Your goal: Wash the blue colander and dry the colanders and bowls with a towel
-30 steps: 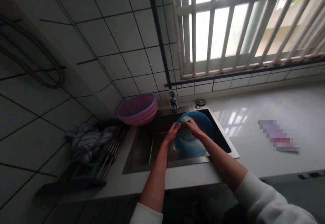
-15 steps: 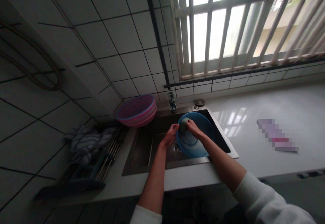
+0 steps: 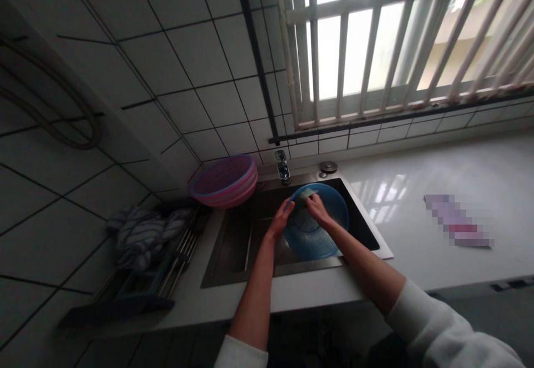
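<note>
A blue plastic basin [image 3: 336, 212] rests tilted in the right part of the steel sink [image 3: 233, 251]. On its left rim my left hand [image 3: 281, 220] is closed, thumb and fingers gripping the edge. Inside the basin my right hand [image 3: 317, 210] presses a greenish scrubbing cloth or pad [image 3: 307, 194] against the upper inner wall. Its fingers are closed round the pad, and part of the pad is hidden beneath them.
Behind the sink stands a chrome faucet [image 3: 282, 167], with a metal drain strainer [image 3: 328, 167] nearby. Pink and blue colanders [image 3: 225, 182] sit at the back left corner. A striped cloth [image 3: 144, 234] lies on a rack at left. A blurred purple packet [image 3: 456, 220] lies on the white counter [image 3: 409, 257].
The basin has tilted and shifted slightly left, showing more of its ribbed bottom. My left hand now grips its rim, and my right hand has moved the green pad slightly along the inner wall.
</note>
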The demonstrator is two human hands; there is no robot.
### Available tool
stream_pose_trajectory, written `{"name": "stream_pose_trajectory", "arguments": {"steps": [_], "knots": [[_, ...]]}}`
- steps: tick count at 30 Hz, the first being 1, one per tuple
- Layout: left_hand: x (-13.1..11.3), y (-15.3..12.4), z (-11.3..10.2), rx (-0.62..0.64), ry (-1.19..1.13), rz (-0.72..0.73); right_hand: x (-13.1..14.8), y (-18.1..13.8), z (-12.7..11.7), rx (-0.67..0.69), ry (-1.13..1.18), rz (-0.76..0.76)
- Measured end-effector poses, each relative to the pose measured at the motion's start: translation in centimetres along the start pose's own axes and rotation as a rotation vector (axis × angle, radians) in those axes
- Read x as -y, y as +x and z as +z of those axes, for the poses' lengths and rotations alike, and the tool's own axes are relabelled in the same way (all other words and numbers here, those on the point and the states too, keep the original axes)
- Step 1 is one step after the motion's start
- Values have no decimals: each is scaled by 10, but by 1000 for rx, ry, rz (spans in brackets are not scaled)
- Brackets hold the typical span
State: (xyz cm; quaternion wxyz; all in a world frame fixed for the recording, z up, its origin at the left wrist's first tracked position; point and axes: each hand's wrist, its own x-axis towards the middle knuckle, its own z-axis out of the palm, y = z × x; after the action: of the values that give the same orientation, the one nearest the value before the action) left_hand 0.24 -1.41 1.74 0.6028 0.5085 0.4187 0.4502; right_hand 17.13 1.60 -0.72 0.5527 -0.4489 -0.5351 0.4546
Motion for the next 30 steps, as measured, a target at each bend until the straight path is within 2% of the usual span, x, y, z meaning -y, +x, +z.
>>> {"name": "stream_pose_trajectory", "arguments": {"steps": [2,5,6,7,9,13,15,17,21,23,25,28,30], "knots": [[-1,0,0,-23,20,39,-1,-6,4,143,17,-5],[-1,1,-3,-111,47,47,-10,-19,22,475,25,28],[-1,1,-4,-141,56,43,-13,-21,27,529,13,35],[-1,1,-4,-161,64,43,-16,-22,30,528,2,33],[-1,1,-3,-152,73,58,-18,-16,28,378,-1,9],[-3,-2,4,-19,66,85,-11,3,5,-43,48,25],[-3,-2,5,13,74,95,-7,5,-2,-83,57,41],[-3,-2,5,6,85,110,-5,-2,0,41,65,28],[-3,-1,-1,-88,141,119,-10,-23,21,517,71,102],[-4,-1,-3,-113,158,112,-11,-26,26,584,77,130],[-5,-2,-2,-75,140,96,-9,-20,23,447,98,102],[-7,-3,2,22,70,64,-5,-4,9,75,118,88],[-7,-4,5,43,37,61,-3,4,1,-98,120,114]]}}
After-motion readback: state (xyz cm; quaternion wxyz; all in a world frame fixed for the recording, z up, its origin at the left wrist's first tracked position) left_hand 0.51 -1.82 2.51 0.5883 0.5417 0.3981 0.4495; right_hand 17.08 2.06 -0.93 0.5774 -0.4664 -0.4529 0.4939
